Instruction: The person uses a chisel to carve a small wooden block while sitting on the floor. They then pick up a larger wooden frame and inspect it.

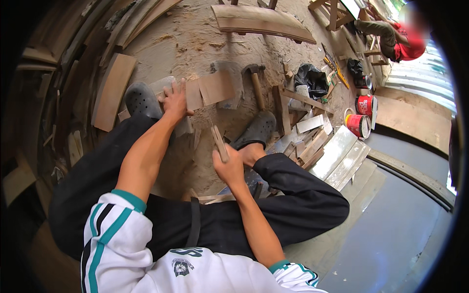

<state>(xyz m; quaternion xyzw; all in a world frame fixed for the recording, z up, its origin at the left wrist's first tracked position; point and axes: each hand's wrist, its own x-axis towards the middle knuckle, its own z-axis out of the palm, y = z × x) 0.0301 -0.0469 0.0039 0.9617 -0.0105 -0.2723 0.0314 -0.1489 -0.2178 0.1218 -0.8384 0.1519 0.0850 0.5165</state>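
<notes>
My left hand (pixel 175 100) lies with fingers spread at the left end of a thin brown wood piece (pixel 217 88), pressing on it. A line crosses this piece near its left part; whether it is a cut or a joint I cannot tell. Closed in a fist, my right hand (pixel 228 165) grips a wooden-handled tool (pixel 220 144) pointing up toward the wood. Its thin tip is too small to make out. Just right of the wood piece, a hammer (pixel 257 88) with a wooden handle lies on the ground, apart from both hands.
Boards (pixel 113 93) are stacked along the left. Wood offcuts (pixel 312 146) lie right of my foot, near a black plastic bag (pixel 311 80), a handsaw (pixel 337 66) and red paint cans (pixel 359 124). A wooden bench (pixel 264 22) stands ahead. Another person (pixel 408 41) sits at far right.
</notes>
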